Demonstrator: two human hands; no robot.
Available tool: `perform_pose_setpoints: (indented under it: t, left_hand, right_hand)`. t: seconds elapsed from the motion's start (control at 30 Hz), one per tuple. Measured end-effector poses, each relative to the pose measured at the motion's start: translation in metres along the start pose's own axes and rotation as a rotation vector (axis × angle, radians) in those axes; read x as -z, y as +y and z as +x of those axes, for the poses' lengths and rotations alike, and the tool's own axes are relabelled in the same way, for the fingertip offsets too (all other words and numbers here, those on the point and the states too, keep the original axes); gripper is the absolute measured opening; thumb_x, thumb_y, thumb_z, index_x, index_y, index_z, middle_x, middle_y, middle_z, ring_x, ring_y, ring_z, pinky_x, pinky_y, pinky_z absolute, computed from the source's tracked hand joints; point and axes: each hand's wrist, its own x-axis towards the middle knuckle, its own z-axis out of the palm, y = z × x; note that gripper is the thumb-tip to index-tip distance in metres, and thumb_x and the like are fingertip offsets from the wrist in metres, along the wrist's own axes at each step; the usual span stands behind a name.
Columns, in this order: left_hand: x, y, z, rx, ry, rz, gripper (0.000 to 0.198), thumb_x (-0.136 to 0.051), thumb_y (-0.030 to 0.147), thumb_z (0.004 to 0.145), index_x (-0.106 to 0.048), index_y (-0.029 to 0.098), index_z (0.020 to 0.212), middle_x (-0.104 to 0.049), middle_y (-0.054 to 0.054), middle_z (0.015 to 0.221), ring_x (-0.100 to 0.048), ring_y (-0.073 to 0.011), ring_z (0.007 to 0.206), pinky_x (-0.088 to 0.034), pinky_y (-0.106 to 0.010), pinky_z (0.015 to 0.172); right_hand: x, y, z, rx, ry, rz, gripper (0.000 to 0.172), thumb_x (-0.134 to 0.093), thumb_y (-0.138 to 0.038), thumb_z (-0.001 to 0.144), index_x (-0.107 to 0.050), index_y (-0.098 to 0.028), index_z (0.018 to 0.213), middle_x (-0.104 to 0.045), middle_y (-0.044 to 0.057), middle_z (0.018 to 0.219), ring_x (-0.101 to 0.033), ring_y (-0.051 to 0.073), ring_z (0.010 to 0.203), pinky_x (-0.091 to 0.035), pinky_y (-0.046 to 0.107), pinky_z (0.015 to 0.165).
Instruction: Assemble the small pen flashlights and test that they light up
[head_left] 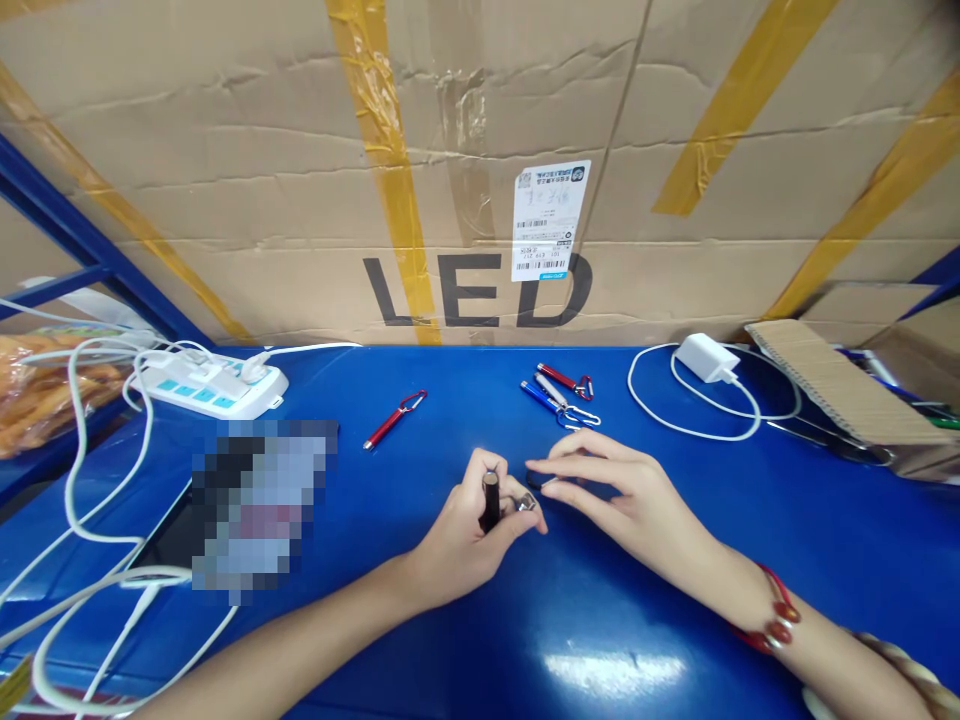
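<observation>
My left hand (469, 530) is closed round a small black tube-shaped body (490, 500), held upright, with a silvery metal piece (527, 503) at its fingertips. My right hand (611, 495) sits just to the right of it, fingers pinched on a small black cap-like part (537, 481). Both hands rest on the blue tabletop (570, 610) near its middle. Beyond them lie a red keychain pen (394, 419) and a cluster of blue, silver and red keychain pens (559, 392).
A white power strip (214, 385) with plugged cables sits at back left, white cords (90, 560) looping along the left side. A blurred-out flat object (251, 505) lies left of my hands. A white charger (705, 357) with cord and corrugated cardboard (832, 385) lie at right. A large "LED" carton (480, 170) walls the back.
</observation>
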Motion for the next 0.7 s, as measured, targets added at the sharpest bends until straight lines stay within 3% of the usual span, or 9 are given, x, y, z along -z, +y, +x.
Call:
perform_pose_setpoints:
  t: [0.13, 0.33, 0.43, 0.57, 0.7]
  left_hand:
    - [0.000, 0.000, -0.002, 0.018, -0.092, -0.083, 0.028, -0.051, 0.033, 0.086, -0.026, 0.022, 0.081, -0.054, 0.002, 0.072, -0.051, -0.0103, 0.065, -0.035, -0.025, 0.062]
    - [0.000, 0.002, -0.001, 0.060, -0.200, -0.271, 0.033, -0.058, 0.033, 0.083, -0.027, 0.021, 0.080, -0.050, 0.007, 0.066, -0.041, -0.0047, 0.054, -0.029, -0.018, 0.053]
    - [0.001, 0.001, -0.001, 0.099, -0.229, -0.352, 0.035, -0.061, 0.030, 0.081, -0.027, 0.021, 0.078, -0.045, 0.010, 0.061, -0.034, -0.0024, 0.048, -0.026, -0.016, 0.048]
    - [0.001, -0.001, 0.001, 0.165, -0.245, -0.455, 0.037, -0.063, 0.031, 0.080, -0.027, 0.022, 0.078, -0.041, 0.011, 0.060, -0.030, -0.0010, 0.043, -0.023, -0.015, 0.043]
    - [0.002, -0.001, 0.001, 0.144, -0.233, -0.384, 0.037, -0.062, 0.038, 0.080, -0.028, 0.022, 0.080, -0.045, 0.008, 0.066, -0.031, -0.0024, 0.046, -0.024, -0.017, 0.045]
  right_hand:
    - [-0.001, -0.011, 0.002, -0.004, -0.050, 0.314, 0.013, -0.059, -0.024, 0.083, -0.072, -0.021, 0.087, -0.061, 0.002, 0.081, -0.062, 0.012, 0.071, -0.052, 0.024, 0.063]
    - [-0.001, -0.013, -0.001, -0.058, -0.242, 0.613, 0.015, -0.055, -0.021, 0.086, -0.069, -0.017, 0.082, -0.053, 0.000, 0.085, -0.063, 0.006, 0.057, -0.054, 0.021, 0.060]
    - [-0.002, -0.009, -0.003, -0.024, -0.257, 0.615, 0.014, -0.054, -0.018, 0.087, -0.068, -0.019, 0.087, -0.056, 0.000, 0.085, -0.065, 0.007, 0.061, -0.054, 0.021, 0.064]
    - [-0.004, -0.005, -0.002, 0.067, -0.185, 0.463, 0.015, -0.054, -0.017, 0.087, -0.068, -0.020, 0.089, -0.063, 0.001, 0.083, -0.065, 0.010, 0.073, -0.052, 0.022, 0.071]
    - [-0.005, -0.006, 0.001, 0.063, -0.096, 0.383, 0.013, -0.056, -0.018, 0.086, -0.068, -0.019, 0.082, -0.066, 0.002, 0.077, -0.063, 0.011, 0.073, -0.051, 0.023, 0.069]
